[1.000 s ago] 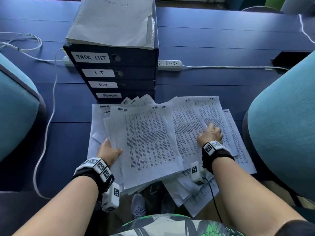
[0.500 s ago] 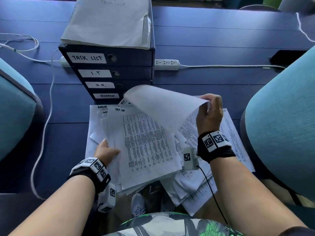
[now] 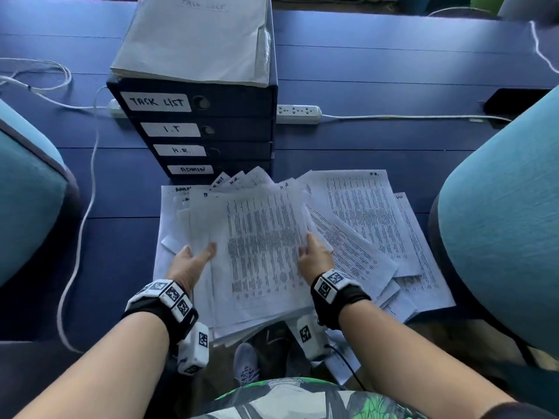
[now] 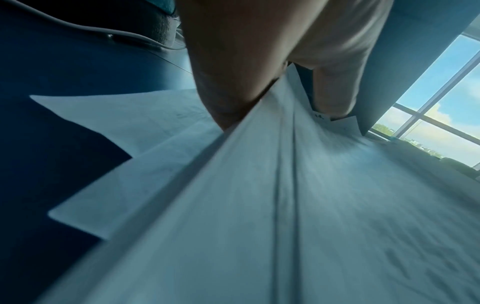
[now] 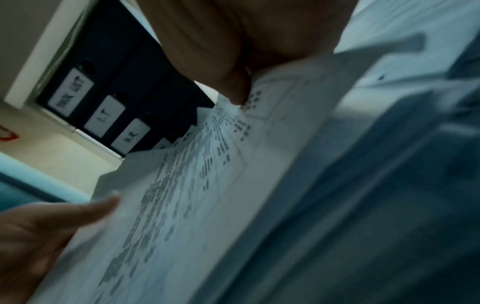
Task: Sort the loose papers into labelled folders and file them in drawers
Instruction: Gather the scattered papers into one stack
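A big blue table (image 3: 393, 65) is holding a dark box of drawers (image 3: 208, 128), a messy pile of papers (image 3: 363, 219), a white power strip (image 3: 298, 114) and white cords (image 3: 75, 237).

Drawer unit (image 3: 211, 128) blocks the desk directly behind the papers (image 3: 357, 213); chairs (image 3: 502, 213) flank both sides; bare desk (image 3: 378, 71) beyond is passable

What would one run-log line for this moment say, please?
left hand: holds paper stack | right hand: pinches top sheet edge | drawers: closed
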A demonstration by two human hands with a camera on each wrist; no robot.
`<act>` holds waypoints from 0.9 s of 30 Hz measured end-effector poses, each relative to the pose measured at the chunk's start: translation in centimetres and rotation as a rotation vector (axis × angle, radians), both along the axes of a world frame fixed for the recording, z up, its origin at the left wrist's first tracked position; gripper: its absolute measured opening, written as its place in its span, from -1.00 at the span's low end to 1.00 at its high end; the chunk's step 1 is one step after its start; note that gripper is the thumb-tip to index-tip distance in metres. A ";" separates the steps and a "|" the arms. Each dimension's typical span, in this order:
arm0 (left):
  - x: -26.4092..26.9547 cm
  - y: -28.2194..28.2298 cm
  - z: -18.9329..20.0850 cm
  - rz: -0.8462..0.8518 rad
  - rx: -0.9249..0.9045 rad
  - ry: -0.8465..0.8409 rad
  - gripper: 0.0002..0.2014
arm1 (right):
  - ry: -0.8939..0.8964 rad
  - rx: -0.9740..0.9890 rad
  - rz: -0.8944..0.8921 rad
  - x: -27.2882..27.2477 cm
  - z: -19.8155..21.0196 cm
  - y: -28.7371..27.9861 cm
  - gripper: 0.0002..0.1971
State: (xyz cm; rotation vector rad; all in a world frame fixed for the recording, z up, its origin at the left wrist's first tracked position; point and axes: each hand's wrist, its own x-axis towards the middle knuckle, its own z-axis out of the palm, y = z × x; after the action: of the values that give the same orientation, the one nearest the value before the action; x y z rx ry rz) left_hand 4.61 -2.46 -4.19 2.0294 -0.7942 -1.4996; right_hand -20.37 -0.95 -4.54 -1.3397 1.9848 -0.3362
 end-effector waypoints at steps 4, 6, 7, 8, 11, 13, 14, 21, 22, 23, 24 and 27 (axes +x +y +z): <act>-0.2 0.5 -0.2 0.008 -0.130 -0.041 -0.64 | -0.093 0.007 0.081 1.2 -0.1 -0.5 -0.57; 0.2 0.6 0.4 0.130 -0.196 0.046 -0.65 | -0.060 -0.084 0.081 1.0 -0.3 -1.1 -0.58; 0.7 0.6 0.5 0.181 -0.250 0.054 -0.63 | -0.037 -0.131 0.051 0.7 -0.3 -1.5 -0.61; 1.3 0.6 0.4 0.226 -0.288 0.060 -0.63 | -0.017 -0.159 0.006 0.2 -0.4 -1.9 -0.64; 3.9 0.6 0.1 0.328 -0.277 0.024 -0.63 | 0.051 -0.143 -0.098 -1.2 -0.3 -2.8 -0.63; 5.6 0.9 -0.9 0.346 -0.249 -0.004 -0.66 | 0.077 -0.119 -0.140 -1.6 -0.3 -3.2 -0.58; 6.3 1.0 -1.6 0.325 -0.219 -0.024 -0.69 | 0.100 -0.103 -0.150 -1.7 -0.3 -3.4 -0.56; 6.8 1.2 -2.4 0.187 -0.146 -0.065 -0.67 | 0.098 0.046 -0.057 -0.3 -0.3 -3.7 -0.57; 6.6 1.2 -1.9 0.178 -0.144 -0.068 -0.67 | 0.091 0.048 -0.042 -0.1 -0.4 -3.7 -0.60; 6.6 1.2 -1.7 0.176 -0.137 -0.077 -0.66 | 0.085 0.046 -0.029 0.0 -0.4 -3.7 -0.61; 6.6 1.1 -1.6 0.177 -0.136 -0.075 -0.66 | 0.083 0.041 -0.019 0.1 -0.4 -3.7 -0.61; 6.7 1.1 -1.8 0.194 -0.127 -0.056 -0.66 | 0.130 0.037 0.000 0.1 -0.4 -3.8 -0.60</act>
State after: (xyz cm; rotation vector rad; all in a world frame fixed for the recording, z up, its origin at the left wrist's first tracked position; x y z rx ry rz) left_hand 11.30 -1.32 -5.95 1.9986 -0.6747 -1.2593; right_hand -20.24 -4.71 -4.99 -1.3681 2.0877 -0.2158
